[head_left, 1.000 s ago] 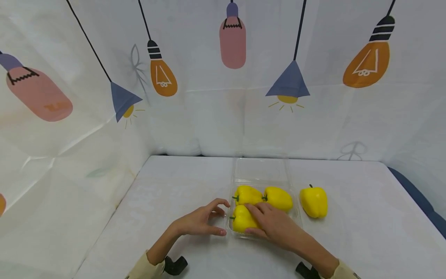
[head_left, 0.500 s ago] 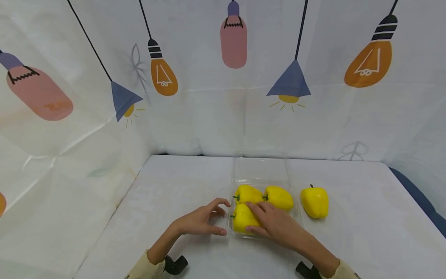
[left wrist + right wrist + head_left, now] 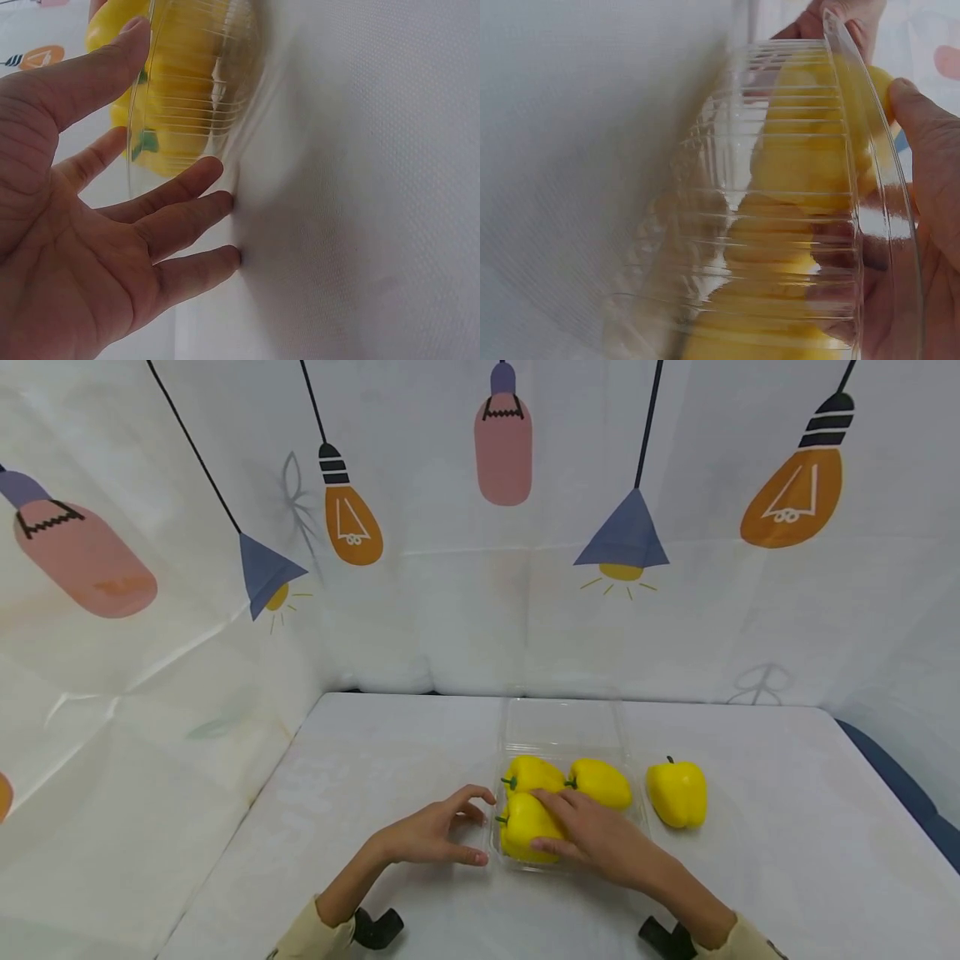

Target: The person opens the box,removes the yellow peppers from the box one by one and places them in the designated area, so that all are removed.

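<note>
A clear plastic clamshell box lies on the table with its lid folded back. Inside are three yellow bell peppers. My right hand grips the near one, thumb on its near side and fingers over its far side; in the right wrist view the thumb reaches past the rim. Behind it sit the back left pepper and the back right pepper. My left hand stays at the box's left side, holding nothing; in the left wrist view its fingers spread beside the ribbed wall.
Just right of the box, another yellow bell pepper stands on the white table, stem up. Behind the table hangs a white cloth printed with lamps and bulbs. A black wrist mount sits at the left cuff.
The near pepper has come up slightly within the box, with my right hand gripping it. My left hand and the other peppers hold their places.
</note>
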Available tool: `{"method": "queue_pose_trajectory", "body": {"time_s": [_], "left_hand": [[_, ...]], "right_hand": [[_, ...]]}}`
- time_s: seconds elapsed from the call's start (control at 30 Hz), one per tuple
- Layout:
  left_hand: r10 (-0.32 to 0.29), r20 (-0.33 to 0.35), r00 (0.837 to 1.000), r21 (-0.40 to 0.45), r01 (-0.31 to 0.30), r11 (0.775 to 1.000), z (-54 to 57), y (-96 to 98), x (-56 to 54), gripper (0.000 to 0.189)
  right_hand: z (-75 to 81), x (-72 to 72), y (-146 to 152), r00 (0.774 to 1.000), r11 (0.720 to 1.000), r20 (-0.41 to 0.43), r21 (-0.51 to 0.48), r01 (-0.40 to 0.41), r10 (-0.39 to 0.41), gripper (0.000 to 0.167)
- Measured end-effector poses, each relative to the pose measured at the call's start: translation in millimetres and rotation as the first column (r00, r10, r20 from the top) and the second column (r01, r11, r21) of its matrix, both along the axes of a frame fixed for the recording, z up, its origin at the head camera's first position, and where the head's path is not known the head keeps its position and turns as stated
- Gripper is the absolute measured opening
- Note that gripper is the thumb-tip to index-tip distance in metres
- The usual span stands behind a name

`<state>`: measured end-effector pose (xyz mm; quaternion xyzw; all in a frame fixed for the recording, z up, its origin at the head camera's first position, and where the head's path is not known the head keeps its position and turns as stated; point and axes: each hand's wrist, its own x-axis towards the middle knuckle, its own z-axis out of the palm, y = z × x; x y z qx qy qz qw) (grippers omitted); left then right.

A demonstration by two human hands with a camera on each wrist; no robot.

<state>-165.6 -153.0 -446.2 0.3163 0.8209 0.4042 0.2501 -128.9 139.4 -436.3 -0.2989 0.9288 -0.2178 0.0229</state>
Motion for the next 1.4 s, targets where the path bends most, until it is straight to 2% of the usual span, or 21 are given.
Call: {"method": "queue_pose_trajectory", "body": {"time_s": [0.6, 0.87, 1.4], "left_hand": [[-0.002, -0.002, 1.000, 0.004, 0.002, 1.000, 0.0, -0.8, 0.4, 0.070], [-0.015, -0.003, 1.000, 0.019, 0.015, 1.000, -0.4, -0.8, 1.1, 0.069], [-0.005, 0.007, 1.000, 0.023, 0.005, 1.000, -2.7, -0.9, 1.6, 0.069]], "right_hand": [[8.3, -6.6, 5.6, 0.993, 0.999, 0.114, -0.040, -0.026, 0.030, 0.071], [10.2, -5.6, 5.7, 0.986, 0.997, 0.168, -0.079, 0.004, 0.010, 0.065], [18.9, -1.6, 9.8, 0.985, 0.997, 0.175, -0.083, 0.005, 0.010, 0.065]]}}
